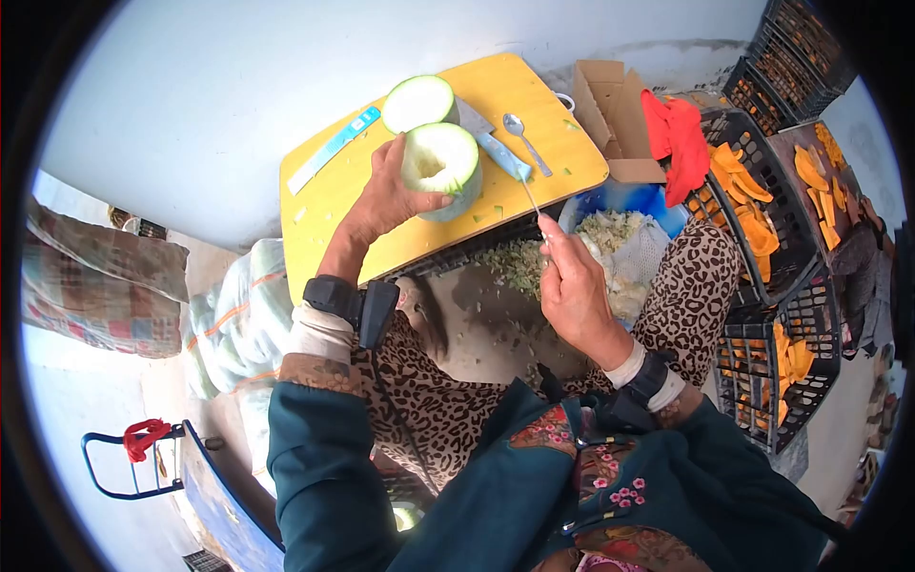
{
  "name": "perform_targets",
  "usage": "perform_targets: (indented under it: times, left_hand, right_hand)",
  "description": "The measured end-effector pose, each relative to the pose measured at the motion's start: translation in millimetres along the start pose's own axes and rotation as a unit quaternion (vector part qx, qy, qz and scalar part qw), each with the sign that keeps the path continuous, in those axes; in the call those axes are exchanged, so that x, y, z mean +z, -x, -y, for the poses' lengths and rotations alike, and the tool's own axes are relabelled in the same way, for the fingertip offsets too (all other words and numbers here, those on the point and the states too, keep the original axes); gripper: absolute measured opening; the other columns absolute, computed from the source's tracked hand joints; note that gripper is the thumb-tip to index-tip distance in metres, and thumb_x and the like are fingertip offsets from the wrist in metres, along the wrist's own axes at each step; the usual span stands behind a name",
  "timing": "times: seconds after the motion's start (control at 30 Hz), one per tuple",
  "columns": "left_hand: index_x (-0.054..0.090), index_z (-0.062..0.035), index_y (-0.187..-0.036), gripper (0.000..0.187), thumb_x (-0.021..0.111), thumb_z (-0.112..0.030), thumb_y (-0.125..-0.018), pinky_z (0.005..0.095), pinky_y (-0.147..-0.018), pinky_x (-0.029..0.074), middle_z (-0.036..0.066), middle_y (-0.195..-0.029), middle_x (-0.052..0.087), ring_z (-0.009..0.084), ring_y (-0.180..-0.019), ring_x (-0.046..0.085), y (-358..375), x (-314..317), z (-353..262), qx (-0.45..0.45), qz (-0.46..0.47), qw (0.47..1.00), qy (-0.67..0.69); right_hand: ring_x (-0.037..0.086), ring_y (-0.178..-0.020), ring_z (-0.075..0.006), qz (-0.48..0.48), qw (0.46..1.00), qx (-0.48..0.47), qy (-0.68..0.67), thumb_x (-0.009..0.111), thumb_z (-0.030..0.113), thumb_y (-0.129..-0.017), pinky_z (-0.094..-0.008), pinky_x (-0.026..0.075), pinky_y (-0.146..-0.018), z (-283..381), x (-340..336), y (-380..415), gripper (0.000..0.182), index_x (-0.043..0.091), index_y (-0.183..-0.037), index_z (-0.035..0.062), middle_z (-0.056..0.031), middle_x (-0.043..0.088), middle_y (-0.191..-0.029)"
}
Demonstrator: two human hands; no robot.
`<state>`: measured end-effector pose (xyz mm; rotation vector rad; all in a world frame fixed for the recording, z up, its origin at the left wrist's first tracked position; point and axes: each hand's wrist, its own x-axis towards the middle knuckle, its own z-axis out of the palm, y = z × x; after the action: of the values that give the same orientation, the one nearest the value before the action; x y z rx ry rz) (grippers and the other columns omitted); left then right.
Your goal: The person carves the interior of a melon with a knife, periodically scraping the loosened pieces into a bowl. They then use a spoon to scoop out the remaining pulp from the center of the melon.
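Observation:
My left hand is wrapped round the side of a green-skinned gourd piece, whose pale cut top has a hollow in the middle. A second cut gourd piece sits just behind it on the yellow table. My right hand grips the handle end of a thin metal utensil, held in the air off the table's front edge; its far tip lies near the blue knife handle and is hard to make out. The knife and a spoon lie right of the gourd, and a blue and white peeler-like tool lies left.
A blue basin with pale pulp and a mesh bag stands below the table's right edge. An open cardboard box, a red cloth and black crates of orange slices are at the right. White sacks stand left.

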<state>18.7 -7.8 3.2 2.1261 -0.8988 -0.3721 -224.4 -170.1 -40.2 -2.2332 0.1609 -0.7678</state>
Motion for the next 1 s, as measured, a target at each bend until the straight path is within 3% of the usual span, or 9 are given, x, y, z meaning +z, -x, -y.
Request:
perform_targets:
  times: [0.07,0.17,0.27,0.4,0.5,0.6,0.83,0.97,1.0]
  left_hand:
    - [0.012,-0.0008,-0.152,0.130,0.088,-0.049,-0.058,0.0440,-0.116,0.025,0.023,-0.147,0.022,0.0376,-0.141,0.023,0.8,-2.5,-0.8,-0.004,-0.001,1.000,-0.004]
    - [0.011,-0.0022,-0.152,0.127,0.087,-0.040,-0.058,0.0430,-0.115,0.029,0.023,-0.148,0.019,0.0367,-0.140,0.025,3.4,-7.1,-0.2,-0.001,-0.001,1.000,-0.019]
    - [0.011,-0.0032,-0.152,0.125,0.088,-0.032,-0.058,0.0430,-0.115,0.030,0.024,-0.149,0.017,0.0380,-0.140,0.025,6.6,-7.1,-5.3,0.011,-0.001,0.998,-0.055]
    - [0.019,-0.0029,-0.150,0.119,0.089,-0.030,-0.058,0.0444,-0.113,0.032,0.026,-0.147,0.020,0.0414,-0.137,0.029,16.1,2.9,-11.2,0.054,-0.050,0.983,-0.168]
    - [0.039,-0.0005,-0.139,0.095,0.087,-0.033,-0.064,0.0458,-0.107,0.037,0.026,-0.140,0.032,0.0412,-0.129,0.037,24.6,8.6,-26.4,0.156,-0.184,0.935,-0.262]
    - [0.054,0.0010,-0.120,0.066,0.083,-0.030,-0.070,0.0467,-0.099,0.040,0.023,-0.127,0.045,0.0396,-0.117,0.044,39.8,19.0,-59.3,0.233,-0.189,0.934,-0.195]
    - [0.061,-0.0058,-0.103,0.033,0.075,-0.011,-0.074,0.0428,-0.082,0.043,0.012,-0.105,0.057,0.0330,-0.097,0.053,51.1,47.5,-77.7,0.352,-0.118,0.902,-0.222]
    - [0.061,-0.0061,-0.095,0.021,0.069,-0.006,-0.076,0.0397,-0.081,0.042,0.009,-0.093,0.059,0.0290,-0.091,0.056,55.2,52.6,-64.7,0.330,-0.077,0.917,-0.212]
    - [0.061,-0.0060,-0.094,0.020,0.069,-0.006,-0.076,0.0400,-0.080,0.044,0.010,-0.092,0.059,0.0296,-0.089,0.057,57.8,53.7,-64.7,0.324,-0.036,0.917,-0.229]
  right_hand:
    - [0.061,-0.083,-0.0325,-0.030,0.999,-0.013,0.011,0.047,-0.010,-0.082,-0.0396,0.050,-0.075,2.1,3.1,-3.9,0.052,0.046,-0.134,-0.0026,-0.0198,0.058,-0.093]
    - [0.060,-0.080,-0.0328,0.066,0.997,-0.028,0.002,0.047,-0.010,-0.082,-0.0399,0.050,-0.074,-19.4,9.6,5.4,0.052,0.047,-0.134,-0.0021,-0.0198,0.057,-0.094]
    - [0.057,-0.085,-0.0361,0.015,0.999,0.033,-0.031,0.050,-0.007,-0.083,-0.0426,0.049,-0.077,-9.5,5.6,4.9,0.050,0.045,-0.132,-0.0045,-0.0203,0.056,-0.092]
    - [0.060,-0.086,-0.0326,0.007,0.995,0.037,-0.092,0.049,-0.009,-0.083,-0.0397,0.050,-0.078,-4.1,3.0,3.2,0.050,0.046,-0.132,-0.0032,-0.0201,0.058,-0.095]
    - [0.063,-0.084,-0.0289,-0.001,0.989,0.035,-0.145,0.048,-0.010,-0.083,-0.0363,0.051,-0.078,0.0,3.3,6.1,0.051,0.047,-0.133,-0.0017,-0.0193,0.060,-0.095]
    - [0.062,-0.079,-0.0216,0.037,0.970,0.073,-0.227,0.049,-0.009,-0.085,-0.0318,0.051,-0.075,7.9,-6.7,7.1,0.050,0.047,-0.134,-0.0011,-0.0156,0.062,-0.094]
    - [0.051,-0.069,-0.0059,0.147,0.890,0.185,-0.390,0.049,-0.007,-0.088,-0.0208,0.044,-0.063,17.6,-36.5,9.0,0.050,0.044,-0.137,-0.0006,-0.0046,0.061,-0.094]
    - [0.047,-0.063,-0.0033,0.178,0.851,0.218,-0.444,0.046,-0.007,-0.090,-0.0195,0.041,-0.057,10.3,-57.8,13.7,0.050,0.042,-0.140,0.0004,-0.0047,0.060,-0.095]
    - [0.046,-0.061,-0.0029,0.150,0.871,0.222,-0.412,0.044,-0.007,-0.091,-0.0195,0.040,-0.054,3.8,-57.1,17.1,0.050,0.040,-0.141,0.0003,-0.0058,0.059,-0.096]
